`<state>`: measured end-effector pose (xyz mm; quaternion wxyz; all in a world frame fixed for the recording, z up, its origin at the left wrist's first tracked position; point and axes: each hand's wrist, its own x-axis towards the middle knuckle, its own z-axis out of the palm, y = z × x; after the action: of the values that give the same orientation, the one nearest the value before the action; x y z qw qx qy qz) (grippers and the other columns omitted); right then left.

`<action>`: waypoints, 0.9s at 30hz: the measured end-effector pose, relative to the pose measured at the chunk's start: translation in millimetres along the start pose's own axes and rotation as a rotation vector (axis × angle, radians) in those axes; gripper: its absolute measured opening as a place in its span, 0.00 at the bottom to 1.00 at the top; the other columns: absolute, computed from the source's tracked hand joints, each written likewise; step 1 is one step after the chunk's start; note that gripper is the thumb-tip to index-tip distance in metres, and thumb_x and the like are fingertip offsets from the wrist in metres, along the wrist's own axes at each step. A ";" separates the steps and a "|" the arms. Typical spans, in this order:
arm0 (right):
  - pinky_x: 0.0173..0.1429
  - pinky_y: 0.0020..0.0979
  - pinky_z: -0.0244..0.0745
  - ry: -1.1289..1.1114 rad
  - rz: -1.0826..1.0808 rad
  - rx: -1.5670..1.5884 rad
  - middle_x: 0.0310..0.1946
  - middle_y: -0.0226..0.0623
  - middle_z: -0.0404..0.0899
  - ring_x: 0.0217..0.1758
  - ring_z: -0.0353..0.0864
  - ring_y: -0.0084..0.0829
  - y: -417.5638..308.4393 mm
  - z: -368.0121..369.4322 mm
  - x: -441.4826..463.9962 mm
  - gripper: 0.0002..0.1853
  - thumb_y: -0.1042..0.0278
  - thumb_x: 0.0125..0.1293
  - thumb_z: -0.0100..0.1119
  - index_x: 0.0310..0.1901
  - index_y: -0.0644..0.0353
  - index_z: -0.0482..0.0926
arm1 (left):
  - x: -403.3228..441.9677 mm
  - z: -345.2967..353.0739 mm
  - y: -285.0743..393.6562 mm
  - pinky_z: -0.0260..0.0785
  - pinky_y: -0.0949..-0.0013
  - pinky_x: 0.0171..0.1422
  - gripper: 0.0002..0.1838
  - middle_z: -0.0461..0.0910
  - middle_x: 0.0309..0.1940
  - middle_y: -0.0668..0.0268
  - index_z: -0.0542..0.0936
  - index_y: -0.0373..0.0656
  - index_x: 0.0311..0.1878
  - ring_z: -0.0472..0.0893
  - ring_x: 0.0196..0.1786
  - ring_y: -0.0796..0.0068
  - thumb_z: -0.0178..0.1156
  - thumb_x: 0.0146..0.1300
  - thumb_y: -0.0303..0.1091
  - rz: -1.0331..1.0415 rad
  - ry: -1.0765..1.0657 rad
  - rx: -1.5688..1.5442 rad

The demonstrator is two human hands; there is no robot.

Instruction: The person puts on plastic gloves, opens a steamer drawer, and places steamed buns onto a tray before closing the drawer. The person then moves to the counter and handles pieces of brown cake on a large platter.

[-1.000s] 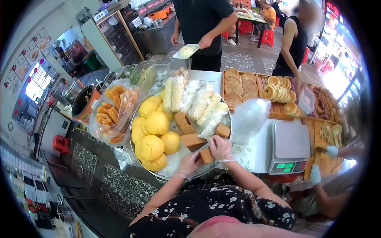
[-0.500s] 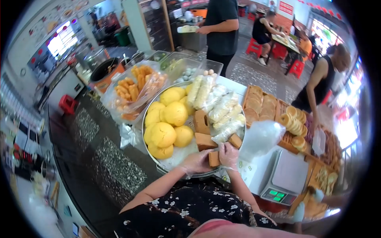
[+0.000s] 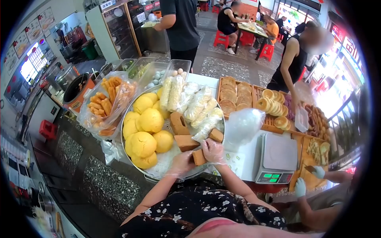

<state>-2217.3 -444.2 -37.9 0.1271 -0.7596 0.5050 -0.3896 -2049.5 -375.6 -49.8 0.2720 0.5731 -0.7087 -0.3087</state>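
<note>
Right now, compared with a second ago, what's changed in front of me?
The standing person in the dark shirt has turned away from you, and the plate has moved back toward the metal counter. Nothing visibly got picked up or let go: your left hand and right hand still hold the brown block. The yellow buns and wrapped rolls stayed put.

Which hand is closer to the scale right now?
Right: the right hand is left of the scale, across a gap; the left hand is farther left, beyond the brown block.
</note>
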 end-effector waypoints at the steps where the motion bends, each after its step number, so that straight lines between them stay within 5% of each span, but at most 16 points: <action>1: 0.28 0.47 0.74 0.003 0.007 -0.005 0.19 0.47 0.79 0.22 0.79 0.51 2.1 1.7 -1.0 0.11 0.59 0.64 0.60 0.27 0.55 0.79 | -0.4 -1.4 1.9 0.74 0.57 0.51 0.25 0.83 0.46 0.55 0.78 0.46 0.54 0.82 0.47 0.51 0.70 0.51 0.37 -0.014 0.016 0.003; 6: 0.27 0.45 0.73 0.029 -0.021 0.008 0.19 0.46 0.78 0.22 0.78 0.50 2.9 3.7 -3.0 0.11 0.61 0.65 0.60 0.27 0.56 0.78 | -1.4 -2.0 10.6 0.74 0.59 0.52 0.29 0.81 0.47 0.54 0.77 0.45 0.56 0.81 0.48 0.51 0.73 0.50 0.37 -0.060 0.039 -0.022; 11: 0.28 0.45 0.73 0.013 0.009 -0.003 0.20 0.47 0.78 0.23 0.79 0.50 1.1 1.6 -4.3 0.10 0.62 0.65 0.60 0.28 0.57 0.79 | -3.8 -3.4 16.4 0.72 0.58 0.56 0.36 0.73 0.50 0.56 0.71 0.48 0.62 0.77 0.52 0.50 0.75 0.49 0.39 0.107 0.188 0.051; 27: 0.32 0.48 0.70 -0.073 0.004 -0.022 0.23 0.50 0.77 0.27 0.78 0.54 0.4 2.3 -3.9 0.15 0.60 0.70 0.54 0.27 0.59 0.75 | -6.5 -7.1 8.3 0.74 0.55 0.48 0.28 0.80 0.46 0.55 0.74 0.45 0.57 0.81 0.46 0.50 0.70 0.52 0.38 0.044 0.066 -0.019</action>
<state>-2216.6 -441.5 -41.5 0.1380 -0.7735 0.5059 -0.3559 -2048.3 -368.9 -39.1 0.3075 0.5647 -0.7087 -0.2904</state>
